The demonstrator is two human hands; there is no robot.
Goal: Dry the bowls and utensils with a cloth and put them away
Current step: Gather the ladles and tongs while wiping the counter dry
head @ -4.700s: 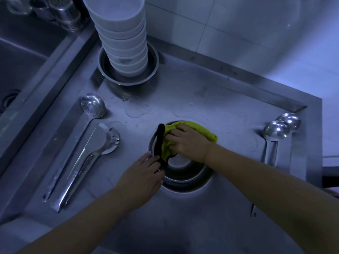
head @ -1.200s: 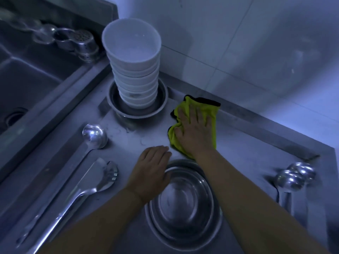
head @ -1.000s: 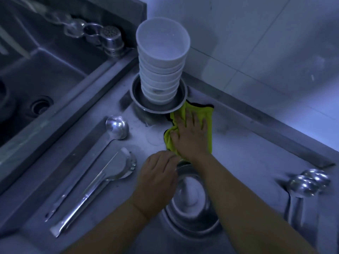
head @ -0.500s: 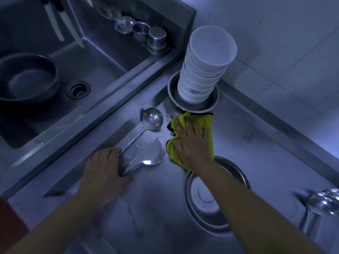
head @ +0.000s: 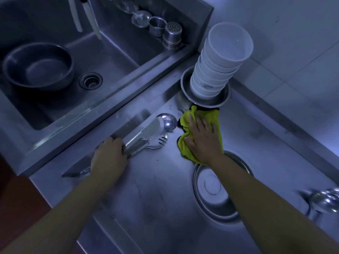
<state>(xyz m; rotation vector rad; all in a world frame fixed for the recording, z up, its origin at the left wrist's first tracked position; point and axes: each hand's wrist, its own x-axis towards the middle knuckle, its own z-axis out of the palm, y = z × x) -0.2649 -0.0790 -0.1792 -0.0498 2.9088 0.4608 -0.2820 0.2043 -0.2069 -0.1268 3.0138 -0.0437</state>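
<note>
Closest to the person, a shiny metal bowl (head: 216, 191) sits right way up on the steel surface (head: 156, 198), partly under the right forearm. Off to the right edge lie the round ends of two ladles (head: 324, 200), a bit blurry.

A little farther on, the left hand (head: 108, 158) has its grip curled round the handles of the metal tongs (head: 146, 138). The tongs lie slanted, and their flat ends rest over the cup of another ladle (head: 167, 122). Whether the tongs are lifted off the surface or just held down is hard to tell.

Next to them, the right hand (head: 203, 140) lies flat with its fingers spread, pressing the yellow cloth (head: 185, 129) down on the surface. The cloth is bunched up just beside the ladle cup and the tongs. Some water drops shine on the steel near there.

Behind the cloth stands a tall, leaning stack of white bowls (head: 218, 61) inside a metal dish (head: 185, 83), close to the tiled wall.

Farthest away, on the left, is the sink (head: 113, 57) with a dark pot (head: 38, 65) inside it and small metal strainers (head: 165, 32) on its back ledge.

It looks like the bowl is finished and the tongs are next. The next move would be to bring the tongs and the cloth together, wrap the cloth round the wet ends, and rub. The ladle under them might slide or clatter, so the lift should be gentle.
</note>
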